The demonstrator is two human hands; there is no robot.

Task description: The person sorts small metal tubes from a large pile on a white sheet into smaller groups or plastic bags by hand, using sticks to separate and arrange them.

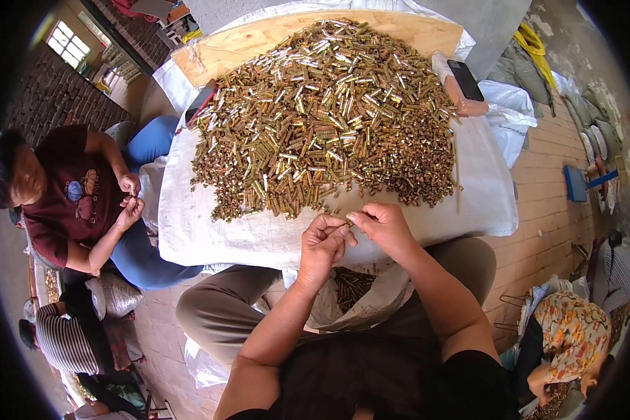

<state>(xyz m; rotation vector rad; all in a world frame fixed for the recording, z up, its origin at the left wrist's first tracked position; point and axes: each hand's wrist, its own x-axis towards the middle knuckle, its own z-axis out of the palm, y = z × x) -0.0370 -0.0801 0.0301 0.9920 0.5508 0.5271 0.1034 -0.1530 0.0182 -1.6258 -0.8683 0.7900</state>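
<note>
My left hand (322, 245) and my right hand (380, 225) meet at the near edge of a cloth-covered table (189, 231). Between their fingertips is a small brass-coloured metal piece (349, 223), mostly hidden by the fingers. Both hands are closed in a pinch on it. Just beyond lies a large heap of gold-coloured metal sleeves (315, 126). Small nut-like pieces (418, 157) gather at its right side, and more lie at its near left corner. Between my knees an open white sack (381, 304) holds slender metal parts (352, 285).
A wooden board (213, 61) backs the heap. One phone (465, 80) rests on a brownish block (473, 107) at the right; another phone (200, 103) stands at the left. A co-worker in a maroon shirt (56, 178) sits at the left. Other people work at both lower sides.
</note>
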